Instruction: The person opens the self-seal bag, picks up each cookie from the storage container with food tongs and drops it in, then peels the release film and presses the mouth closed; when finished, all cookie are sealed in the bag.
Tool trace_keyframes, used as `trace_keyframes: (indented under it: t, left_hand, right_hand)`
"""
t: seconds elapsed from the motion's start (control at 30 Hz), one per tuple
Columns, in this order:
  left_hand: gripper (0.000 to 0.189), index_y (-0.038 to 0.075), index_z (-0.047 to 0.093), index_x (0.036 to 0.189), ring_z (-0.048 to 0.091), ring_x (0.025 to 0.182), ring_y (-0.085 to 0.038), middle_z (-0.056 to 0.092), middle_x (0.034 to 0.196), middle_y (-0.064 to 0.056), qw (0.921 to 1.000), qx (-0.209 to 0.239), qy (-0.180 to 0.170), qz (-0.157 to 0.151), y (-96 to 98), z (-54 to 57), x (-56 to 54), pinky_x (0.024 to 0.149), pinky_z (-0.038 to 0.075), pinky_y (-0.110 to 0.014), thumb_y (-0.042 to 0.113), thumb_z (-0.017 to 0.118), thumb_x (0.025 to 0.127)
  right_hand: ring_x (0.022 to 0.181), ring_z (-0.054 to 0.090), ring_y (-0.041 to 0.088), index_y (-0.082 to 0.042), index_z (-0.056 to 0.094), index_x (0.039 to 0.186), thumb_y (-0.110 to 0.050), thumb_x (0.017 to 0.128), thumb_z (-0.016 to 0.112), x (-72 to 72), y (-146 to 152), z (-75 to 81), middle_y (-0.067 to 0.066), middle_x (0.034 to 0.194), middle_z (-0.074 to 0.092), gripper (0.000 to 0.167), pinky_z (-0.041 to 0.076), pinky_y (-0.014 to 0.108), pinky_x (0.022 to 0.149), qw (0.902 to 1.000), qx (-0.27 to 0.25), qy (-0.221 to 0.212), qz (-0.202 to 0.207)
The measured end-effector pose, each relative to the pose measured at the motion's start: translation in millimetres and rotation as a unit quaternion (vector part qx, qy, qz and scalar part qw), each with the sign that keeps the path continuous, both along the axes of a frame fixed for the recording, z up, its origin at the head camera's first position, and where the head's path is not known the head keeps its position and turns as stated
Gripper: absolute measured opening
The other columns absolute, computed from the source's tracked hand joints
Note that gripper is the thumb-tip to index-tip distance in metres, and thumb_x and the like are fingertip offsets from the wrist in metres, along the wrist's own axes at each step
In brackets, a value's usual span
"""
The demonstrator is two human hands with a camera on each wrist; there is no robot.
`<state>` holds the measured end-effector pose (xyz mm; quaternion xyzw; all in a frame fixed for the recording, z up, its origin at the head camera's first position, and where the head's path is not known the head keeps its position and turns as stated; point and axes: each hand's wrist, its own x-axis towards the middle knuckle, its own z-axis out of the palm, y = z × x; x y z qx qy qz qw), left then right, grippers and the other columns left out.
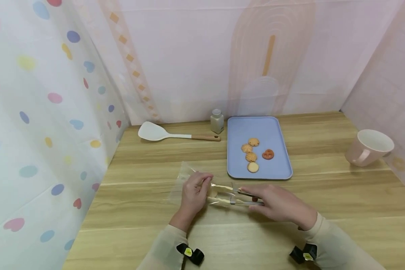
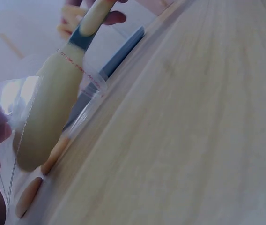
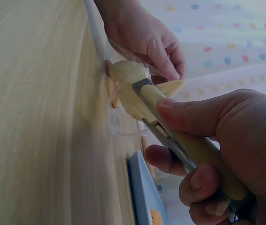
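Note:
My left hand [image 1: 195,191] pinches the edge of a clear plastic bag [image 1: 185,173] that lies on the table in front of me. My right hand [image 1: 281,204] grips a pair of food tongs [image 1: 231,202] with cream tips and metal arms. The tips reach through the mouth of the bag, as the right wrist view shows with one broad tong tip [image 3: 132,96] behind the film. Biscuits lie inside the bag; the left wrist view shows one biscuit [image 2: 29,198] low against the film. Whether the tips hold a biscuit I cannot tell.
Beyond my hands, a blue tray [image 1: 280,165] bears several biscuits [image 1: 251,156] and a pretzel-shaped one [image 1: 268,154]. A white spatula [image 1: 153,132] with a wooden handle and a small glass jar [image 1: 217,122] stand left of it. At the right is a pink mug [image 1: 368,148].

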<state>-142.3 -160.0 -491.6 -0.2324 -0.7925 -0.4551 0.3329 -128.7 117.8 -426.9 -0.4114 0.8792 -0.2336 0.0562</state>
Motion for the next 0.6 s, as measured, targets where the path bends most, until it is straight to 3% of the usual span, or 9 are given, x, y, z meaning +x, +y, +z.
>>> trace_keyframes:
  t: [0.2,0.47,0.6]
  left_hand:
    - [0.013,0.005,0.071,0.093,0.064,0.078,-0.018,0.069,0.085,-0.004,0.9996,-0.004,0.024,-0.014,3.7,-4.5,2.4,0.075,0.051,-0.023,-0.005,0.066,0.086]
    - [0.015,0.004,0.071,0.093,0.063,0.074,-0.017,0.069,0.084,-0.004,0.9994,-0.018,0.030,-0.009,3.3,-0.2,2.4,0.073,0.053,-0.031,-0.008,0.065,0.085]
    - [0.014,0.003,0.071,0.094,0.063,0.073,-0.017,0.069,0.083,-0.004,0.9994,-0.015,0.030,-0.004,1.6,3.3,3.2,0.068,0.052,-0.026,-0.007,0.064,0.086]
  right_hand:
    - [0.080,0.057,0.001,-0.017,0.055,0.137,-0.031,0.091,0.066,-7.7,-17,0.4,-0.007,0.106,0.067,0.049,0.050,0.028,0.072,0.9998,0.018,-0.011,0.005]
    - [0.070,0.054,-0.001,-0.017,0.053,0.139,-0.032,0.091,0.067,-13.2,-31,-3.6,-0.010,0.091,0.066,0.052,0.048,0.025,0.063,0.9997,0.013,-0.017,0.008]
    - [0.068,0.052,-0.002,-0.016,0.052,0.139,-0.031,0.091,0.068,-13.7,-31,-3.1,-0.013,0.086,0.063,0.053,0.047,0.023,0.062,0.9999,0.008,-0.012,0.009]
